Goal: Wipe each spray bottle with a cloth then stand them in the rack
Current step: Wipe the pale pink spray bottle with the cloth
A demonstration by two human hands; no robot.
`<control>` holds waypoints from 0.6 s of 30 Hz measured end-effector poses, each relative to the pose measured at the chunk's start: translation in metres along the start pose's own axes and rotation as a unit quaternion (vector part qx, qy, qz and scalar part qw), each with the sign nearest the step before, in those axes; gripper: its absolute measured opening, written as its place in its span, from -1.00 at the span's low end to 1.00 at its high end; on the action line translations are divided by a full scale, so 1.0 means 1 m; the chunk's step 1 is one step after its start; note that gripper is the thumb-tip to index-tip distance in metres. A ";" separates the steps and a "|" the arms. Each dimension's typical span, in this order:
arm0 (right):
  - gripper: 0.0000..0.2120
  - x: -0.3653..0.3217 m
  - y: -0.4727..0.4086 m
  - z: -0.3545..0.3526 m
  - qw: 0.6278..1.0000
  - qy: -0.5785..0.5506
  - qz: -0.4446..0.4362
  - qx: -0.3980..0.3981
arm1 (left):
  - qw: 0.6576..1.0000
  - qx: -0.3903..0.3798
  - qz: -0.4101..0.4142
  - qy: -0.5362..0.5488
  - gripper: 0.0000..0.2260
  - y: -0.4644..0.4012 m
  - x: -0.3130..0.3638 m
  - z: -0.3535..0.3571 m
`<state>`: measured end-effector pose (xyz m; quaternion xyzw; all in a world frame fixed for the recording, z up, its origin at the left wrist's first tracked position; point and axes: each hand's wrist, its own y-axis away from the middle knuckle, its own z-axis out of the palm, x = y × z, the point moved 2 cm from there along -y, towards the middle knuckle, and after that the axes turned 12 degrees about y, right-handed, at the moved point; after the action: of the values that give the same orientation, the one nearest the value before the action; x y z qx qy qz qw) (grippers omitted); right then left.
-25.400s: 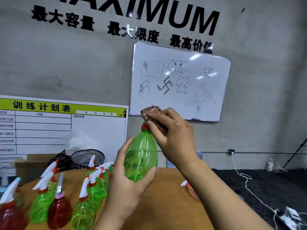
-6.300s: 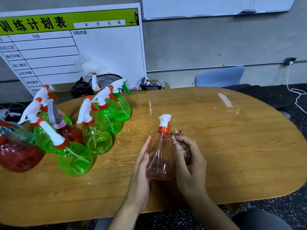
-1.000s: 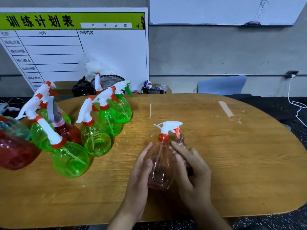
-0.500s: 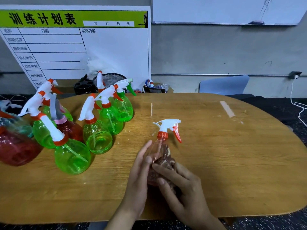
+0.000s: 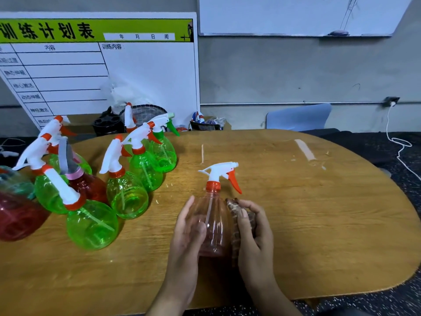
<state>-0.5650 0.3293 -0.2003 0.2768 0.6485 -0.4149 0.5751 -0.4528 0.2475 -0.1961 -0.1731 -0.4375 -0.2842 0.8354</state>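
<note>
A clear pinkish spray bottle (image 5: 214, 224) with a white head and orange trigger stands upright on the wooden table (image 5: 307, 213) near its front edge. My left hand (image 5: 189, 231) grips the bottle's left side. My right hand (image 5: 255, 231) holds a brown patterned cloth (image 5: 234, 215) and presses it against the bottle's right side. Several green spray bottles (image 5: 127, 195) and a dark red one (image 5: 87, 185) stand grouped at the table's left. No rack shows in this view.
A large red bottle (image 5: 16, 215) sits at the far left edge. Behind the table stand a schedule board (image 5: 95, 65), a mesh basket (image 5: 145, 112), a black holder (image 5: 107, 124) and a blue chair (image 5: 298, 117). A white cable (image 5: 401, 147) hangs at right.
My right hand with the cloth has moved from the bottle's front lower body round to its right side and higher up. The left hand keeps its grip.
</note>
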 end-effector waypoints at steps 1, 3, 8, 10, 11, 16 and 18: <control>-0.82 0.000 0.001 0.001 1.000 0.001 -0.003 -0.008 | 1.000 -0.006 0.001 0.000 -0.21 0.000 0.000 0.001; -0.78 0.002 0.003 0.001 1.000 0.009 -0.016 -0.024 | 1.000 -0.004 -0.002 0.000 -0.35 0.001 0.000 0.001; -0.68 0.002 0.006 -0.002 0.998 0.034 -0.042 -0.040 | 1.000 0.006 -0.018 -0.010 -0.63 0.000 0.000 0.001; -0.68 0.000 0.007 -0.002 0.997 0.044 -0.056 -0.037 | 1.000 0.007 -0.023 -0.017 -0.63 0.001 0.001 0.003; -0.68 -0.002 0.007 -0.002 0.996 0.051 -0.062 -0.033 | 0.999 0.010 -0.026 -0.021 -0.62 0.001 0.001 0.003; -0.73 -0.005 0.007 -0.002 0.996 0.047 -0.065 -0.033 | 0.998 -0.011 -0.011 -0.060 -0.29 0.003 0.003 0.002; -0.74 -0.008 0.006 -0.002 0.994 0.061 -0.086 -0.034 | 0.997 -0.028 -0.011 -0.073 -0.07 0.002 0.002 0.001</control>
<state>-0.5595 0.3354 -0.1940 0.2254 0.7175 -0.4226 0.5058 -0.4517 0.2492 -0.1939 -0.2121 -0.4908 -0.2921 0.7930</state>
